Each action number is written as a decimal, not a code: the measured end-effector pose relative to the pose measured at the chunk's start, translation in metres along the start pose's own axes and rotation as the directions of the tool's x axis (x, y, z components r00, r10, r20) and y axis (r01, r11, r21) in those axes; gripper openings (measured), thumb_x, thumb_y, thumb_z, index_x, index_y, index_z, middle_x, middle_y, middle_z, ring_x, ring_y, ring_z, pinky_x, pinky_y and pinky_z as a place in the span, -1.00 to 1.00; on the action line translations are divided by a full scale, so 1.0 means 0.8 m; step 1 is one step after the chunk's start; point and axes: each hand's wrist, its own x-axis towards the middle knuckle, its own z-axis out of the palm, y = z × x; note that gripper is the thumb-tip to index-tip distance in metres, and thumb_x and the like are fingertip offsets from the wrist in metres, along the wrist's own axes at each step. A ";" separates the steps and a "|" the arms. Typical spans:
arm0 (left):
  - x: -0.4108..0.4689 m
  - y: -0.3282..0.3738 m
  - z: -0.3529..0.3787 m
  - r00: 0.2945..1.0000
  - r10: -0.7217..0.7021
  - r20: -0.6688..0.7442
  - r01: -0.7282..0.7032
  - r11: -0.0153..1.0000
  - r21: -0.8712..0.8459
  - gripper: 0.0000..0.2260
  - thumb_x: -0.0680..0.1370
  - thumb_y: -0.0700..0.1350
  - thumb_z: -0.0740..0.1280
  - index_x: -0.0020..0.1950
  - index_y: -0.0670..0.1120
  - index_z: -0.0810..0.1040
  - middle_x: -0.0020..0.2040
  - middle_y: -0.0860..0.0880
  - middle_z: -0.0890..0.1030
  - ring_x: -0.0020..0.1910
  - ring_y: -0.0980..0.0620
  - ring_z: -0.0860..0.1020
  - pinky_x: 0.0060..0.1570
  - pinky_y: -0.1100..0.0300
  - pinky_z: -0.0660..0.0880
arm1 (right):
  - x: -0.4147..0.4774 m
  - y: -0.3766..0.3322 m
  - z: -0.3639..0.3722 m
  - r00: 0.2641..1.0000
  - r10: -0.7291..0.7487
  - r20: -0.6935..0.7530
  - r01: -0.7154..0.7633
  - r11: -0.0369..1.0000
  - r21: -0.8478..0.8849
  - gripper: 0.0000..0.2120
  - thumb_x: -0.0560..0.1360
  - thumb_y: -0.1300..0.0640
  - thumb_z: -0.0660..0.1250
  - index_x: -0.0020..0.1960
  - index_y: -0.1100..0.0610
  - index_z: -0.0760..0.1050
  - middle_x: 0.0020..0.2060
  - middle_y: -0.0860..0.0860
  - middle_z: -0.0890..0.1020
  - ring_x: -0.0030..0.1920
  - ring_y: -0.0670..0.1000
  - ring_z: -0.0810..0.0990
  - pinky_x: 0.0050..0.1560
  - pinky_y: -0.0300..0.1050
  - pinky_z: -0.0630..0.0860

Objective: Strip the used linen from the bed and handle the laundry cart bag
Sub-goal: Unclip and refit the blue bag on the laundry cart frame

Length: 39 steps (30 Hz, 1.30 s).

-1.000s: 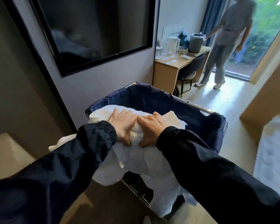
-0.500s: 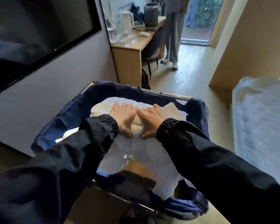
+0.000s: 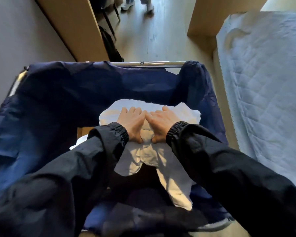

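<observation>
1. Pressing down side by side, the left hand (image 3: 132,124) and right hand (image 3: 162,124) lie with fingers straight and flat on the white linen (image 3: 143,156), thumbs against a bunched fold between them.
2. The linen sits inside the navy laundry cart bag (image 3: 75,93), 1 end trailing toward its near edge.
3. A bare quilted mattress (image 3: 266,82) lies just right of the bag.

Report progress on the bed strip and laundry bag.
Done: the mattress looks bare, its quilted surface showing. In hand: left hand and right hand press white linen down into the navy cart bag. Left: the linen's near tail isn't tucked in.
</observation>
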 end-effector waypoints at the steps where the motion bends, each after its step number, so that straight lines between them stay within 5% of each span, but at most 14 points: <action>1: 0.010 -0.007 0.005 1.000 0.001 0.004 -0.001 1.000 -0.006 -0.26 0.20 0.33 0.47 0.18 -0.06 0.32 0.09 -0.03 0.43 0.09 -0.05 0.39 0.11 0.01 0.30 | 0.012 0.004 0.003 1.000 0.003 0.009 -0.003 1.000 -0.004 -0.42 0.25 -0.19 0.45 0.10 0.08 0.33 -0.08 -0.03 0.55 -0.08 0.05 0.50 -0.08 -0.07 0.16; 8: 0.054 -0.052 0.054 0.994 -0.092 -0.058 0.091 0.996 -0.011 -0.32 0.26 0.33 0.41 0.17 -0.06 0.32 0.09 -0.04 0.41 0.08 -0.08 0.37 0.09 -0.01 0.28 | 0.091 0.006 0.030 0.999 -0.014 0.041 0.017 0.997 -0.079 -0.37 0.33 -0.16 0.45 0.22 0.14 0.30 0.03 0.02 0.53 0.02 0.07 0.51 0.09 -0.01 0.31; 12: 0.055 -0.063 0.114 0.994 -0.100 0.037 0.103 0.991 -0.082 -0.48 0.40 0.16 0.37 0.23 -0.05 0.30 0.19 -0.06 0.38 0.16 -0.12 0.37 0.11 -0.02 0.28 | 0.104 -0.015 0.089 1.000 -0.005 0.004 0.005 0.994 -0.108 -0.59 0.09 0.08 0.57 -0.13 0.16 0.52 -0.23 0.06 0.56 -0.23 0.10 0.55 -0.12 -0.02 0.48; 16: 0.049 -0.067 0.149 0.982 -0.054 0.183 0.080 0.987 -0.140 -0.50 0.52 0.14 0.26 0.39 -0.03 0.28 0.30 -0.06 0.39 0.28 -0.12 0.38 0.20 -0.03 0.30 | 0.088 -0.020 0.128 0.963 0.046 0.264 -0.041 0.999 -0.024 -0.68 0.48 0.14 0.31 0.20 0.16 0.40 0.15 0.13 0.49 0.18 0.16 0.47 0.17 0.05 0.33; 21: 0.043 -0.051 0.153 0.978 -0.063 0.198 0.104 0.974 -0.203 -0.63 0.60 0.06 0.16 0.37 -0.03 0.32 0.27 -0.06 0.42 0.22 -0.10 0.43 0.18 -0.01 0.35 | 0.053 -0.019 0.142 0.948 0.128 0.291 -0.150 0.987 0.054 -0.77 0.51 0.14 0.23 0.16 0.15 0.40 0.10 0.14 0.50 0.15 0.19 0.47 0.15 0.08 0.30; 28: 0.030 0.014 0.119 0.986 -0.082 0.145 0.127 0.931 -0.343 -0.70 0.63 0.00 0.12 0.33 -0.03 0.39 0.28 -0.03 0.47 0.20 -0.06 0.48 0.15 0.06 0.40 | -0.009 -0.004 0.136 0.936 0.213 0.281 -0.258 0.957 0.135 -0.75 0.55 0.03 0.21 0.18 0.11 0.39 0.13 0.12 0.51 0.18 0.17 0.46 0.17 0.06 0.30; 39: -0.009 0.197 0.065 0.957 -0.273 0.094 0.278 0.779 -0.562 -0.76 0.59 -0.05 0.20 0.22 -0.06 0.47 0.13 -0.07 0.55 0.10 -0.10 0.52 0.12 0.04 0.44 | -0.148 0.068 0.103 0.970 0.092 0.226 -0.152 0.953 0.262 -0.67 0.58 0.01 0.14 0.29 0.09 0.39 0.20 0.09 0.51 0.23 0.15 0.46 0.20 0.05 0.32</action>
